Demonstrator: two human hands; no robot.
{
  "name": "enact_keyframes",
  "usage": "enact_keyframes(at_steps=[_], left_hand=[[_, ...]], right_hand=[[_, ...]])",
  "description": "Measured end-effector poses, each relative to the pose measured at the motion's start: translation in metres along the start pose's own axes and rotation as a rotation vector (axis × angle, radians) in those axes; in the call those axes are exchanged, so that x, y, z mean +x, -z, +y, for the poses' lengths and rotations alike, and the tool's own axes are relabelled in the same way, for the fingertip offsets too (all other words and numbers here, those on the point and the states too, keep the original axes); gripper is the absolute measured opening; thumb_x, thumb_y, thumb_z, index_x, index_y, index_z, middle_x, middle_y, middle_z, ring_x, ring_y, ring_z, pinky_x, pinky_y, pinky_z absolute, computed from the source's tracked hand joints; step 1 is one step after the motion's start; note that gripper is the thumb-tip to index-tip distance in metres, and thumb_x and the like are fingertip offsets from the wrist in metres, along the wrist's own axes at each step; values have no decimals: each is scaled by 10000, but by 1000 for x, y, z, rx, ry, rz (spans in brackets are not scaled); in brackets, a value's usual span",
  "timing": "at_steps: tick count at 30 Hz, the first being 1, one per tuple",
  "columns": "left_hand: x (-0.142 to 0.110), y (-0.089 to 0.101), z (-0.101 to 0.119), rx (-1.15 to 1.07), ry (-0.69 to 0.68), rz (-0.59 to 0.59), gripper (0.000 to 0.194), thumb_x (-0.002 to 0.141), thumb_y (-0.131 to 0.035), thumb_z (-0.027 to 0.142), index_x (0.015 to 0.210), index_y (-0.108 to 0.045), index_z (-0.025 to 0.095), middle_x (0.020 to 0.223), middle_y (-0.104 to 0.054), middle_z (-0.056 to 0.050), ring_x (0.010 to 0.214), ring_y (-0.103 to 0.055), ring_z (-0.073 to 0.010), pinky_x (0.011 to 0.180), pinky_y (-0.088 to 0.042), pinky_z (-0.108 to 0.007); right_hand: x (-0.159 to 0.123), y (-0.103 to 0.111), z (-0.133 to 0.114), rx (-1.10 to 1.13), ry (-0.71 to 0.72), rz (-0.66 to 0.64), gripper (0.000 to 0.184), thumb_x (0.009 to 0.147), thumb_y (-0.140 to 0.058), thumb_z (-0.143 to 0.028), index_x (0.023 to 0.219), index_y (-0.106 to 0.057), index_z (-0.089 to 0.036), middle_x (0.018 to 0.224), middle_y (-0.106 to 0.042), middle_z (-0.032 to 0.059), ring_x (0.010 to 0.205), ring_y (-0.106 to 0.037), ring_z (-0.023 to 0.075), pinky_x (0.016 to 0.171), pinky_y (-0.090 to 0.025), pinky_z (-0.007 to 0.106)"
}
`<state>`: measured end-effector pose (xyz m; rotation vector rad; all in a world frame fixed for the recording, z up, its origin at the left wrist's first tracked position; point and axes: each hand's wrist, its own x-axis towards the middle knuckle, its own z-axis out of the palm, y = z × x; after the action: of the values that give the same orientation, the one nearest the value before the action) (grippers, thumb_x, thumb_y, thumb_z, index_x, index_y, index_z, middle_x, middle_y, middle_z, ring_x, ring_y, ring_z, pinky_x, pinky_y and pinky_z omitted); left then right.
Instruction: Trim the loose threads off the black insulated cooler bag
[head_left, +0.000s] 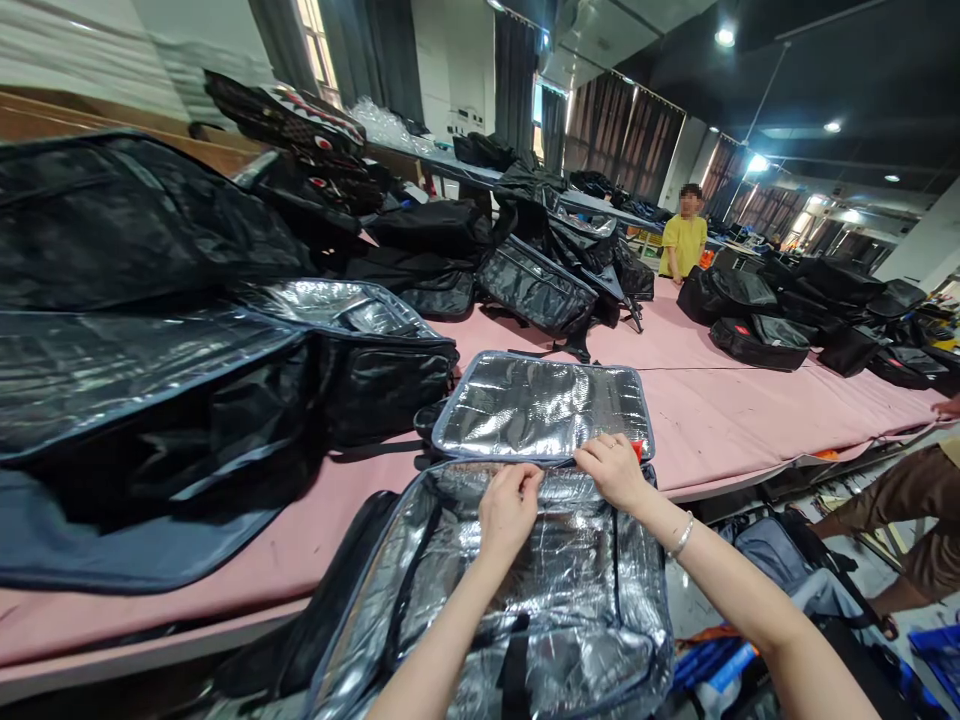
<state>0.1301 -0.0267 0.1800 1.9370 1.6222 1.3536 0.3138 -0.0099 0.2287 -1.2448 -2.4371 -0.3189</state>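
An open insulated bag [525, 590] with a silver foil lining lies in front of me, hanging over the near edge of the pink table [705, 410]. Its foil-lined lid [541, 405] is flipped back flat on the table. My left hand [508, 510] is curled, fingers pinching the foil at the bag's back rim by the lid hinge. My right hand [613, 468], with a ring and a bracelet at the wrist, grips the same rim a little to the right, beside a small red object [637, 450].
Several black insulated bags [172, 330] are stacked on the left and more lie across the table's far side [540, 280] and right [757, 335]. A person in a yellow shirt [684, 245] stands behind the table. Another person's legs [919, 520] are at the right.
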Motion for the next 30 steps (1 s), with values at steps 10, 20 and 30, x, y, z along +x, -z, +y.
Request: enact_keyframes(at_steps=[10,20,30], left_hand=[[3,4,3,-22,53,-49,220,806,-411,323,720,-574,203,749,-612,-27,732,-548,-180,692,-404,-275],[-8,19,0,-44,171,3,305,825,-401,420,834,-618,205,801,-672,-24,707,-597,-173,641,-424,-260],[-2,-6,9,-21,227,48,190,762,-474,310,735,-627,201,682,-642,-22,627,-570,-169,596,-388,-265]], right_hand=[[6,-10,-13,-39,28,3,210,925,-381,-159,889,-586,-187,837,-601,58,773,-449,173,676,-265,309],[26,-16,-23,262,-258,-104,271,781,-555,-145,1048,-563,-191,967,-611,28,872,-545,147,696,-382,225],[43,-25,-18,363,-405,-252,98,783,-586,-247,795,-671,-200,710,-647,-10,659,-566,135,564,-365,208]])
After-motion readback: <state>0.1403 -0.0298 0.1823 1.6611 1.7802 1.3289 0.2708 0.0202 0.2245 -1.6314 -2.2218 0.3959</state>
